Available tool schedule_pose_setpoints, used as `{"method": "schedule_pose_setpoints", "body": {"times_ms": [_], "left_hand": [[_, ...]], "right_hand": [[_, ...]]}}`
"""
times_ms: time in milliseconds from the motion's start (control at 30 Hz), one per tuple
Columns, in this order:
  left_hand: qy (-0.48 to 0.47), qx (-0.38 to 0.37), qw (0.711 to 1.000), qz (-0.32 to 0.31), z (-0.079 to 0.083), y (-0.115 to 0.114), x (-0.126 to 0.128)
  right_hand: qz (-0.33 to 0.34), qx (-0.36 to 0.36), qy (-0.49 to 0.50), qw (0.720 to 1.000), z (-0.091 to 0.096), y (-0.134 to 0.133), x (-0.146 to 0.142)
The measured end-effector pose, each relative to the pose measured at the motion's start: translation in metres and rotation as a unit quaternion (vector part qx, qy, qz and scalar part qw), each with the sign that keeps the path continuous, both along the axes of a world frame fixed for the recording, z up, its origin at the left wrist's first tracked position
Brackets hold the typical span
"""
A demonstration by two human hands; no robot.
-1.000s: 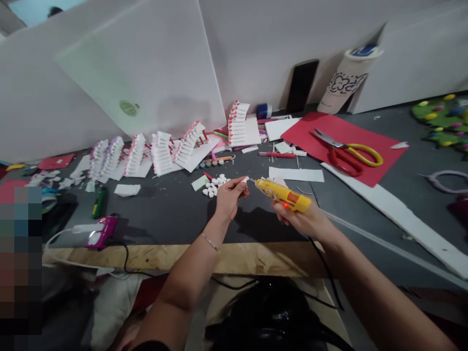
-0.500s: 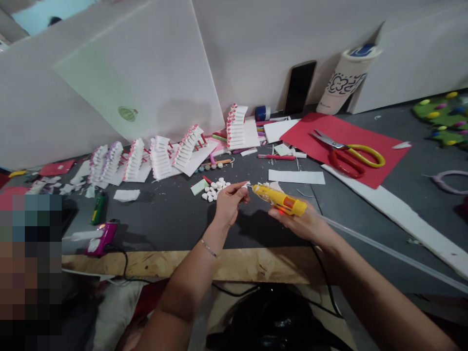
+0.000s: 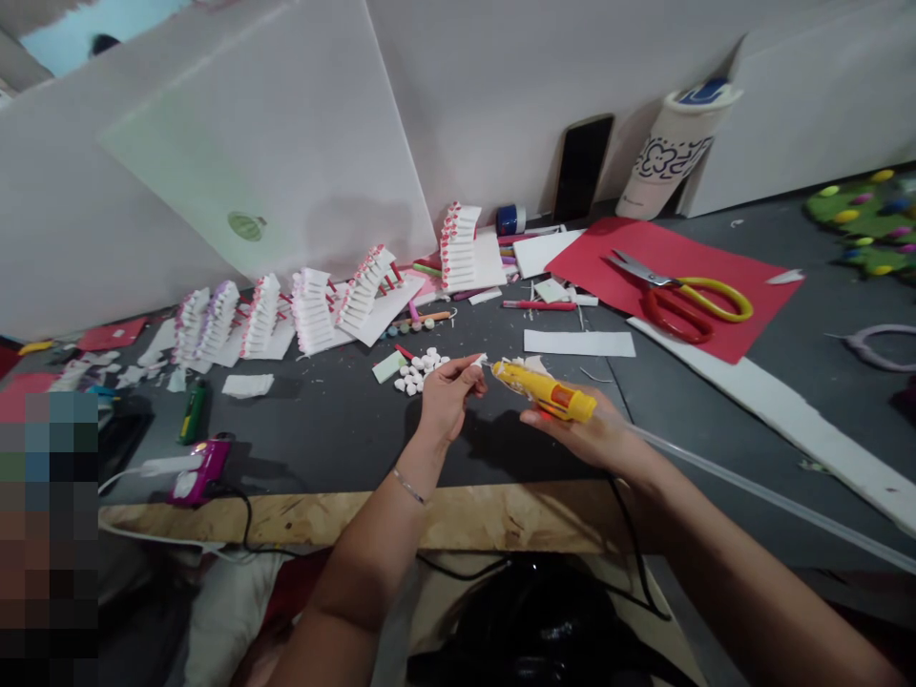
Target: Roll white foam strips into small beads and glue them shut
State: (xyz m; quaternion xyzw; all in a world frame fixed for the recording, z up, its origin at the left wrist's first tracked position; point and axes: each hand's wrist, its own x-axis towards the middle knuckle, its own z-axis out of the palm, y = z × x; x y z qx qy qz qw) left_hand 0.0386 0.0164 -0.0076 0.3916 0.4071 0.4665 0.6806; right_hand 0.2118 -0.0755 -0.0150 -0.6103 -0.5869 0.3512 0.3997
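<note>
My right hand [image 3: 576, 434] grips a yellow hot glue gun [image 3: 545, 389], its nozzle pointing left. A long clear glue stick [image 3: 722, 473] runs out of the gun's back end toward the lower right. My left hand [image 3: 452, 386] is closed in a pinch on a small white piece [image 3: 479, 361], which sits right by the nozzle tip. Just left of that hand lies a heap of small white rounded pieces [image 3: 411, 384]. A pale green note pad [image 3: 389, 366] is beside the heap.
Folded white cards with rows of small pieces [image 3: 313, 310] stand along the back left. Scissors [image 3: 679, 286] lie on red paper [image 3: 622, 248]. A tumbler [image 3: 669, 153] and a phone [image 3: 585, 167] lean at the back. A purple power strip [image 3: 201, 469] sits near the front left edge.
The view has shifted very slightly. Both hands stay in nearly the same place, with the glue gun's nozzle still at the small white piece.
</note>
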Motion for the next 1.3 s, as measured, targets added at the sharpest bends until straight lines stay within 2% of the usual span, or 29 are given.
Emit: {"method": "schedule_pose_setpoints", "body": {"times_ms": [267,467,633,833,1000,1067,1133,1233,1300], "left_hand": [[0.006,-0.005,1.000,0.003,0.001,0.000,0.001],[0.015,0.000,1.000,-0.005,-0.001,0.000,0.000],[0.003,0.001,1.000,-0.008,-0.001,0.001,0.000],[0.003,-0.001,1.000,-0.009,0.000,0.001,0.000],[-0.011,-0.006,1.000,-0.005,0.002,0.001,-0.001],[-0.015,-0.009,1.000,-0.002,0.002,0.002,-0.001],[-0.016,-0.010,1.000,0.001,0.002,0.002,-0.001],[-0.016,-0.010,1.000,0.005,0.000,0.003,-0.002],[-0.017,-0.007,1.000,0.007,0.000,0.004,-0.003]], "right_hand": [[-0.012,0.018,-0.009,1.000,-0.001,0.001,0.001],[0.011,0.009,0.012,1.000,0.002,0.001,-0.001],[-0.011,0.007,0.001,1.000,0.002,0.001,0.000],[0.006,0.008,0.012,1.000,0.002,0.001,0.000],[-0.009,0.017,0.015,1.000,0.006,0.001,0.000],[-0.030,0.008,0.048,0.998,0.006,0.000,0.000],[-0.046,-0.027,0.124,0.991,0.007,0.000,0.001],[-0.077,-0.070,0.273,0.956,0.012,0.000,0.008],[-0.132,-0.038,0.352,0.926,0.017,0.002,0.018]]}}
